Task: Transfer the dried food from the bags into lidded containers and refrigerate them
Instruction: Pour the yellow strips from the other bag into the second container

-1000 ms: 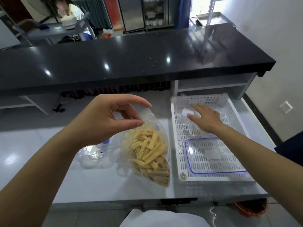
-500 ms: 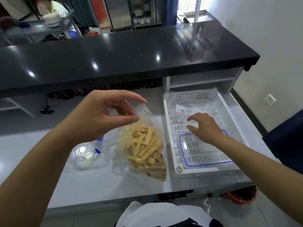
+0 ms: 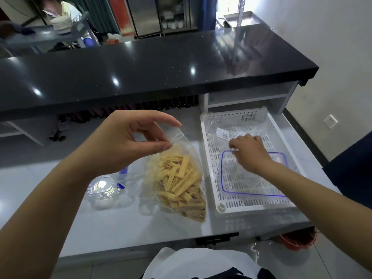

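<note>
Left hand (image 3: 128,141) pinching top of clear plastic bag of yellow dried sticks (image 3: 177,182) above grey counter (image 3: 60,218); right hand (image 3: 249,154), fingers curled, gripping clear blue-rimmed lid (image 3: 251,190) inside white slotted basket (image 3: 207,158); clear container (image 3: 103,188) left of bag

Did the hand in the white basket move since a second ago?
Yes. The right hand has pulled back from the white basket's far end toward the blue-rimmed lid, fingers now curled.

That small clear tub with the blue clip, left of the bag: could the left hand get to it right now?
Probably not straight away. The left hand is pinching the top of the bag of dried sticks, holding it up. The small clear tub sits uncovered on the counter below that arm, so nothing blocks it once the bag is released.
</note>
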`<state>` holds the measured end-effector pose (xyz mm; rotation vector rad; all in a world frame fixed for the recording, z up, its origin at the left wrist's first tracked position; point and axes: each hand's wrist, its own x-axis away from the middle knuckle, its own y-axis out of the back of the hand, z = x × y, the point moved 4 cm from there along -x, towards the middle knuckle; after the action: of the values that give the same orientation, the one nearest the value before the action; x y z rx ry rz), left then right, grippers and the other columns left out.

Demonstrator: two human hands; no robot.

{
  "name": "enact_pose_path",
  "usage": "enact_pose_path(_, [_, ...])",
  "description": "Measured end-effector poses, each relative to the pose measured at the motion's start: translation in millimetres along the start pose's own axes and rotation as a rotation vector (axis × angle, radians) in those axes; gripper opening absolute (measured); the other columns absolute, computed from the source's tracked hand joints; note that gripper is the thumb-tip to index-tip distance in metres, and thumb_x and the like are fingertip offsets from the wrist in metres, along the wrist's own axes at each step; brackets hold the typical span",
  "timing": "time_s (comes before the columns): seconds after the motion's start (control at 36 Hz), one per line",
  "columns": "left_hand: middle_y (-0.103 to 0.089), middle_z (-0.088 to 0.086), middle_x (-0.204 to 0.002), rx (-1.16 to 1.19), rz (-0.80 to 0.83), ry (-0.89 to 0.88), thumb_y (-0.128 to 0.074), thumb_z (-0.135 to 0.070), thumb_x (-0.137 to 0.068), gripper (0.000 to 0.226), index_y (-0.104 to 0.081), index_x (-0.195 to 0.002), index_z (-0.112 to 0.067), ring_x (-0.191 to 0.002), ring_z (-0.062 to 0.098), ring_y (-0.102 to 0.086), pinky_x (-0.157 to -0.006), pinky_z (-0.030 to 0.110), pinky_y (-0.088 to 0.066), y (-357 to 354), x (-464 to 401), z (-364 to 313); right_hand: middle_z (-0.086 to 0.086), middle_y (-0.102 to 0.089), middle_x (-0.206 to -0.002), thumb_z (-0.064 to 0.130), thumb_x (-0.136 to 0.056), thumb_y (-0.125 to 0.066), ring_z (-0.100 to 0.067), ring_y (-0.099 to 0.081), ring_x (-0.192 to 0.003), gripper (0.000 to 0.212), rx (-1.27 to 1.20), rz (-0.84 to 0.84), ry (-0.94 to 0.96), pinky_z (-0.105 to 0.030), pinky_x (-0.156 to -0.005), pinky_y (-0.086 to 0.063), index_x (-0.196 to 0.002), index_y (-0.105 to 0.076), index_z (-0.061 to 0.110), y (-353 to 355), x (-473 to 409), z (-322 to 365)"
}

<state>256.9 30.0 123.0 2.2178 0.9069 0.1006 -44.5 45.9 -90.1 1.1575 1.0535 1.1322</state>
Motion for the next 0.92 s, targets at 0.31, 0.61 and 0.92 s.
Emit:
enact_pose_path(0.31, [-0.077,-0.009,-0.085,-0.024,0.007,0.027,-0.077,-0.023,-0.077,0.039,-0.072,-0.115,-0.026,-0.085,0.015,-0.075,-0.085,0.039,-0.061,-3.5,-0.5,0.5,-0.006,-0.064,-0.123,0.010,-0.097,-0.049,-0.030,-0.048,-0.118,0.031,0.051,0.092,-0.252,-0.043,-0.098,-0.032,-0.118,-0.067,0.024,-11.1,-40.2,-33.4])
enact_pose_path(0.61, [-0.077,-0.007,-0.084,-0.065,0.023,0.032,-0.079,-0.009,-0.081,0.032,-0.076,-0.109,-0.023,-0.083,0.013,-0.075,-0.083,0.032,-0.061,-4.1,2.3,1.7,-0.007,-0.061,-0.134,0.035,-0.097,-0.060,-0.031,-0.048,-0.127,0.043,-0.120,0.032,-0.259,-0.046,-0.105,-0.033,-0.138,-0.056,0.024,3.5,-33.2,-35.5])
enact_pose_path(0.92, [-0.077,0.006,-0.088,-0.060,-0.029,-0.024,-0.076,-0.015,-0.077,0.038,-0.072,-0.114,-0.012,-0.084,0.018,-0.076,-0.085,0.029,-0.060,48.7,-2.9,-20.9,0.006,-0.074,-0.109,0.029,-0.087,-0.075,-0.010,-0.069,-0.105,0.030,-1.182,0.137,-0.035,-0.036,-0.096,-0.054,-0.117,-0.072,0.029,58.8,38.6,75.1])
